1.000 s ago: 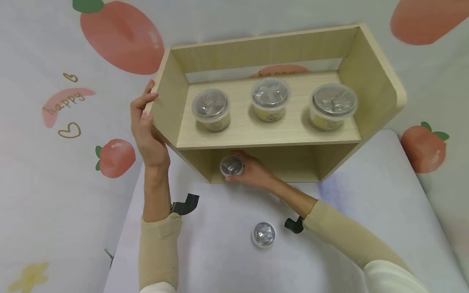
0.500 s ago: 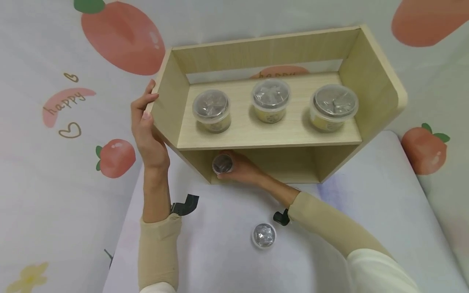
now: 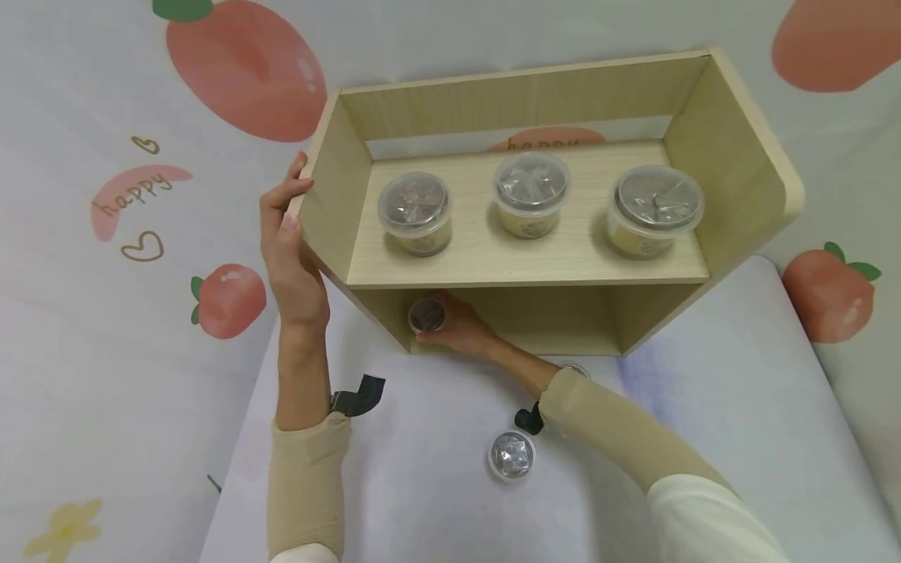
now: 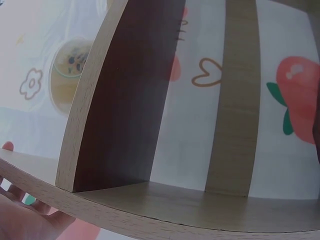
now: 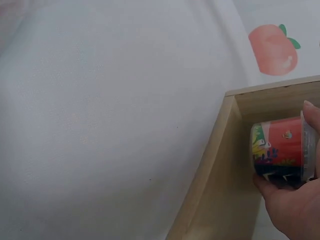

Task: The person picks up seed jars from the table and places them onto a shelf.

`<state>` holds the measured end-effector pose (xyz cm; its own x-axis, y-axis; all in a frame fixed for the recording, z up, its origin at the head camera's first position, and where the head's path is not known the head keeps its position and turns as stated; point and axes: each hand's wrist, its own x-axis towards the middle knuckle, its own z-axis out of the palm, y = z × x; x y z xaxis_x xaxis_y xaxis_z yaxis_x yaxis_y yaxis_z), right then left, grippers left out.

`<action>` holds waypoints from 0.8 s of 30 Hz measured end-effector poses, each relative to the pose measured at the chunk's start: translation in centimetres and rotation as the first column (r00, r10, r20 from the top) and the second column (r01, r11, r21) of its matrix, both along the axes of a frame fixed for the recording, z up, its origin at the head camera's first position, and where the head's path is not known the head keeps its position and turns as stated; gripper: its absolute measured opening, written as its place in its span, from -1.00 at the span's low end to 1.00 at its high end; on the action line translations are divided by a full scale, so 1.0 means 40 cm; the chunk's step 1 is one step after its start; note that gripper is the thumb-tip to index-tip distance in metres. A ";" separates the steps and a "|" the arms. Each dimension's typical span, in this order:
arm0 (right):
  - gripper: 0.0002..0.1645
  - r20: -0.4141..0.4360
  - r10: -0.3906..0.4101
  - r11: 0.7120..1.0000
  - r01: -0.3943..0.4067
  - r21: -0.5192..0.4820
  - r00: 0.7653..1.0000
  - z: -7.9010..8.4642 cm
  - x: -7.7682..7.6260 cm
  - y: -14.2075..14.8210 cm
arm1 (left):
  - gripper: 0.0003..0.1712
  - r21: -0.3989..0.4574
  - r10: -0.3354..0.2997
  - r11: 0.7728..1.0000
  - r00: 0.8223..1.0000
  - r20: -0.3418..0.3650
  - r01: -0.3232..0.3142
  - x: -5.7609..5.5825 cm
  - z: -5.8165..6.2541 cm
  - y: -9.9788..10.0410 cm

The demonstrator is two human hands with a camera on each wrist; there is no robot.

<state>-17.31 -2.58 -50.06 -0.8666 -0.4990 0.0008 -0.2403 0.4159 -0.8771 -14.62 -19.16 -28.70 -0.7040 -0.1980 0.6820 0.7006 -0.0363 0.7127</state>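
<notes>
A pale wooden two-tier shelf (image 3: 521,270) stands before me. My left hand (image 3: 292,270) grips the edge of its left side panel, fingers on the outer side in the head view. Inside the lower compartment, near its left wall, my right hand (image 3: 461,327) holds a small lidded plastic cup (image 3: 426,316). The right wrist view shows this cup's red, colourful label (image 5: 282,145), with the thumb and a finger around it. On the upper tier sit three larger clear-lidded tubs, left (image 3: 416,213), middle (image 3: 531,195) and right (image 3: 655,209). Whether the held cup touches the lower board cannot be seen.
A lidded cup (image 3: 511,456) stands on the white-covered table (image 3: 436,485) in front of the shelf. Another cup (image 3: 576,370) is partly hidden behind the right forearm. A patterned cloth (image 3: 141,336) with fruit prints hangs around the back and sides.
My right hand has carried the cup leftward, closer to the lower compartment's left wall. The left hand keeps its hold on the side panel. The head view has shifted slightly.
</notes>
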 end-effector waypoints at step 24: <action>-0.02 -0.038 -0.044 0.999 0.045 0.027 0.998 -0.037 0.000 -0.012 | -0.58 -0.001 0.013 1.000 1.000 -0.005 -0.013 -0.001 -0.004 0.006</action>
